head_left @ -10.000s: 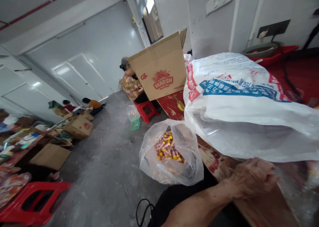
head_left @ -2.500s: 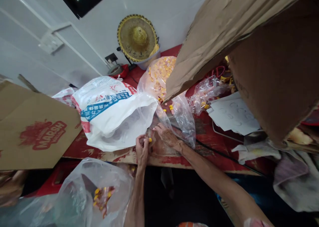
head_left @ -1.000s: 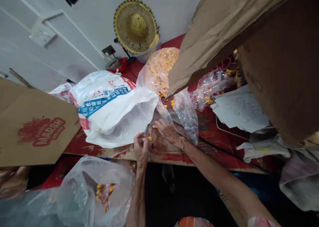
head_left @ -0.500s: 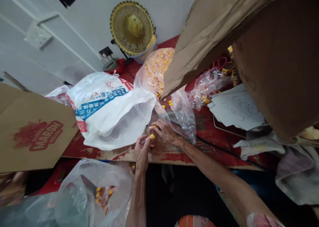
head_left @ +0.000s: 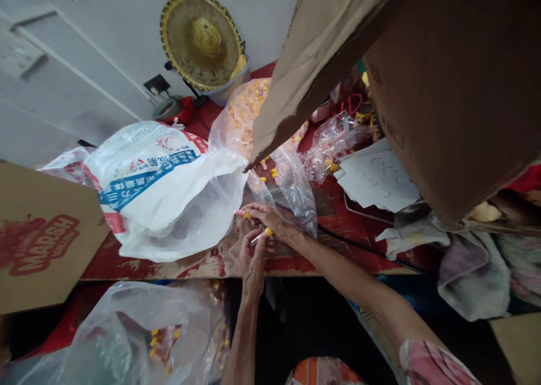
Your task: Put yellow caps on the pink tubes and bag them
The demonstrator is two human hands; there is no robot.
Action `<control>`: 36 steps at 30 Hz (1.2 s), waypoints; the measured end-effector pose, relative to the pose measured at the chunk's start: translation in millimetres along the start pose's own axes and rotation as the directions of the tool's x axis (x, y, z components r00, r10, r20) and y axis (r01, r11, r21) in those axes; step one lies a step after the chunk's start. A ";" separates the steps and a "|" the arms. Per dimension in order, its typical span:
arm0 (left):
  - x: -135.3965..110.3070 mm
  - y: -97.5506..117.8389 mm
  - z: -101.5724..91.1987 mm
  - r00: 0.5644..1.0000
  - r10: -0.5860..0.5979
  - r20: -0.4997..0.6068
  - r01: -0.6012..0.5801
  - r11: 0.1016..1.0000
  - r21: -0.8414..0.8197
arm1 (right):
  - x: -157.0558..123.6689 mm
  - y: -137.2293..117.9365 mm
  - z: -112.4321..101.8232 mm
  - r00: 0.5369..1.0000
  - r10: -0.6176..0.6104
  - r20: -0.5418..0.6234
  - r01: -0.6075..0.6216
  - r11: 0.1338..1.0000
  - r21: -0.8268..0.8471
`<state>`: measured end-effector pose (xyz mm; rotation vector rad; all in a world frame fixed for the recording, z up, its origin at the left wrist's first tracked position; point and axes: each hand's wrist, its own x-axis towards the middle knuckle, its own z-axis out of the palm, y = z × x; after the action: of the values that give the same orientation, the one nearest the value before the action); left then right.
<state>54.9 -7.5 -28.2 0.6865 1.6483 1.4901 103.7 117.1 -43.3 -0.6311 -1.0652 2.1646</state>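
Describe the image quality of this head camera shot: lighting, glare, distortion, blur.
Head view: light is soft and even, though the underside of the cardboard box falls dark. Small glare streaks mark the clear plastic bag. The wide lens stretches things toward the edges and tilts the scene. The left hand and right hand show slight softness, no heavy blur.

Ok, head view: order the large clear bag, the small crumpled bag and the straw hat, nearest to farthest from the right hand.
From the right hand:
1. Large clear plastic bag: right beside it, on the table.
2. Crumpled clear bag: farther along the table.
3. Straw hat: farthest, by the wall.
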 end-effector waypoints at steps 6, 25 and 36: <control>-7.3 1.3 5.7 0.996 0.081 -0.049 -0.075 0.992 0.105 | -1.8 -3.5 3.8 0.999 -0.004 0.039 0.003 0.999 0.035; -9.6 5.5 -8.0 0.998 -0.063 -0.012 0.063 0.998 0.012 | -4.5 4.6 8.0 0.993 -0.121 0.000 0.120 0.982 -0.148; 14.4 20.6 -49.4 0.934 0.322 -0.156 -0.179 0.799 0.574 | 0.1 6.6 -0.8 0.936 -0.315 -0.156 0.218 0.869 -0.445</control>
<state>3.5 -19.6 -11.2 1.1090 2.2987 1.3088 102.0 114.5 -49.1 -0.8431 -1.4166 1.5879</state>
